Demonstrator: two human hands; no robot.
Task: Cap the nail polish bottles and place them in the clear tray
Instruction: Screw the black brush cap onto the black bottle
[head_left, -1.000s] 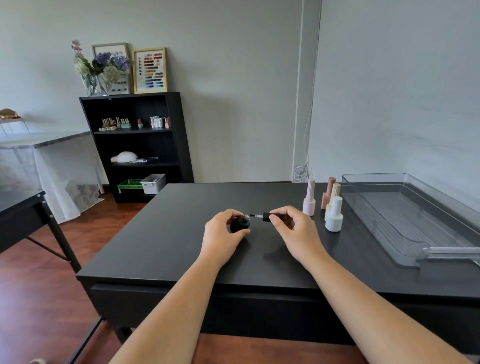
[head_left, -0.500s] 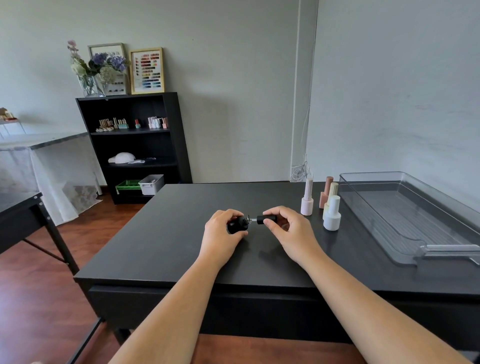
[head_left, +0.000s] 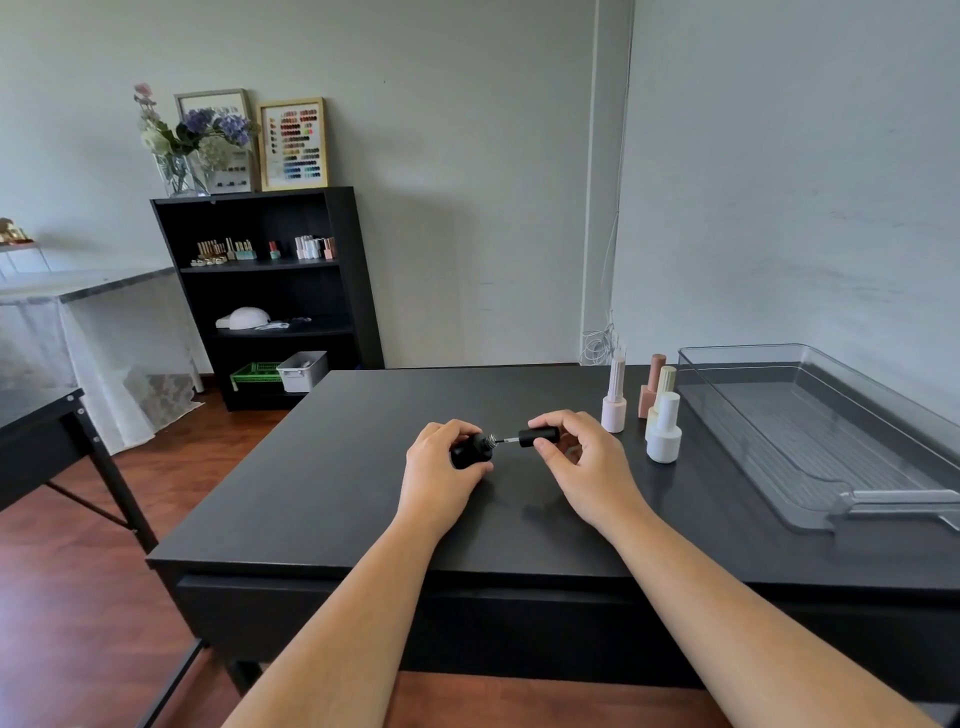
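Nail polish: one small black round-bodied bottle (head_left: 470, 451) lies tilted over the black rectangular table (head_left: 363, 467), its threaded silver neck pointing right. The left hand (head_left: 441, 467) wraps the bottle body, fingers closed around it from above and thumb beneath. The right hand (head_left: 582, 462) pinches the black cylindrical cap (head_left: 537, 436) between thumb and fingertips, with the remaining fingers curled. The cap is held horizontally, level with the neck. The thin brush stem (head_left: 506, 441) projecting from the cap spans the gap to the bottle mouth, so cap and neck are near but apart.

Four capped bottles stand upright to the right of the hands: a pale pink bottle with a ribbed tall cap (head_left: 614, 397), a dusty rose bottle (head_left: 652, 387), a cream bottle (head_left: 662, 387) and, nearest, a white bottle (head_left: 664, 434).

The clear plastic rectangular tray (head_left: 769, 457) sits at the far right of the table, just beside the bottle group, its handle toward the near side.
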